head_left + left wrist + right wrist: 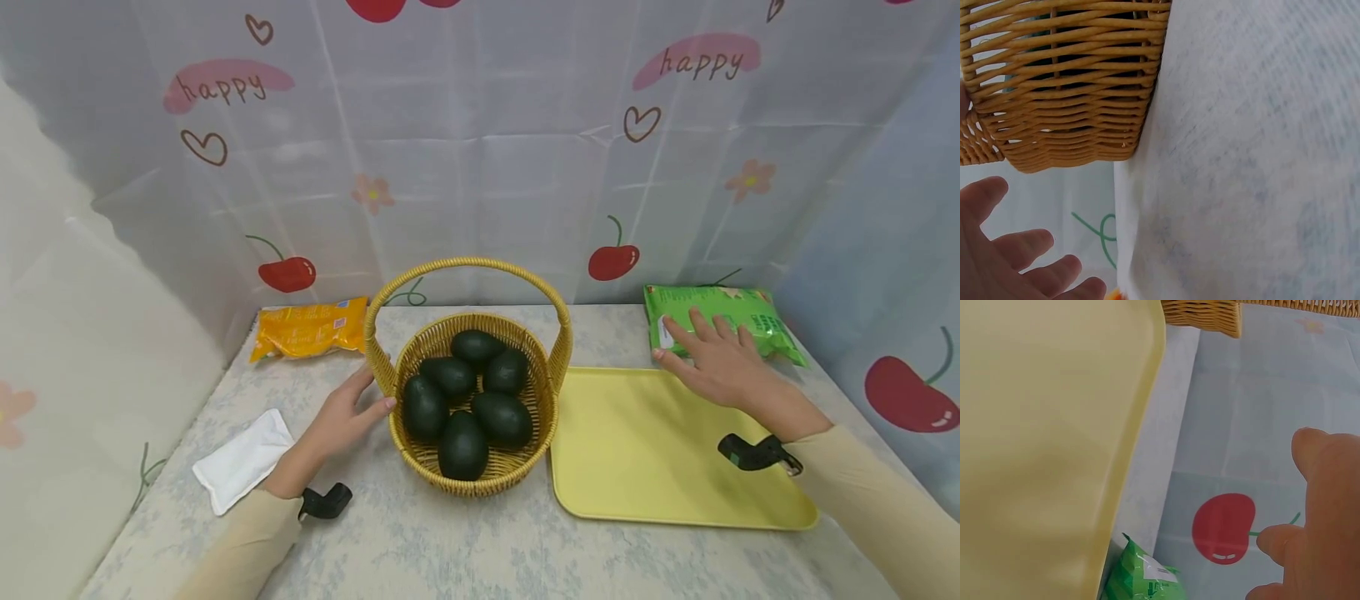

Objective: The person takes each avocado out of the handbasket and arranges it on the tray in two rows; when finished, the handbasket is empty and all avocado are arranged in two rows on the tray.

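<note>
A yellow wicker basket [480, 483] with a tall hoop handle stands mid-table and holds several dark green avocados [462, 446]. At its left side is my left hand [341, 421], fingers spread and relaxed, thumb right at the basket's rim. In the left wrist view the fingers [1022, 247] reach past the woven wall [1079, 87] without curling round it. My right hand [723, 367] hovers over the far edge of a yellow tray [660, 458], fingers extended. Its fingertips overlap a green packet [723, 312] in the head view.
An orange packet [311, 327] lies at the back left, behind the left hand. Near the left forearm is a white pouch [243, 460]. The tray's left edge sits against the basket's right side. A printed curtain [480, 183] hangs behind the table.
</note>
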Available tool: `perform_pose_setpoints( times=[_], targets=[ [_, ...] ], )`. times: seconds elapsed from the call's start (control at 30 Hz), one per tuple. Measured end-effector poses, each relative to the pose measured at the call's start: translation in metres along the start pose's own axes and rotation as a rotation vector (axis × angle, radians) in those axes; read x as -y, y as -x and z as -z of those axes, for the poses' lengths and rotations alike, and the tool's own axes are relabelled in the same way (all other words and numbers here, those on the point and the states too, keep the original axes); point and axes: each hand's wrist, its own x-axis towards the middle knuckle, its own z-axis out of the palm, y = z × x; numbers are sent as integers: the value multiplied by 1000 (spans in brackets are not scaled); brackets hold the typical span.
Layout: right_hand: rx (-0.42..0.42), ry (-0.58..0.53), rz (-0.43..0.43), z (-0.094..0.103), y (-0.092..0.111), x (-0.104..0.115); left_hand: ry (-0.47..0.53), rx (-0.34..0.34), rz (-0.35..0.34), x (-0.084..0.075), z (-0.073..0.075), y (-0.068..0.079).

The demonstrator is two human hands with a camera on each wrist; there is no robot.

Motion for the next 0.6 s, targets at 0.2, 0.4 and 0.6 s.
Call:
perform_pose_setpoints(
  times=[0.2,0.4,0.6],
  targets=[
    [5,2,1,-3,0,-1,55,9,28,0,-6,-1],
    [6,2,8,-5,0,-1,100,-5,30,0,-12,-1],
    [-4,-4,17,-8,0,-2,178,-11,30,-1,-17,-1]
  ],
)
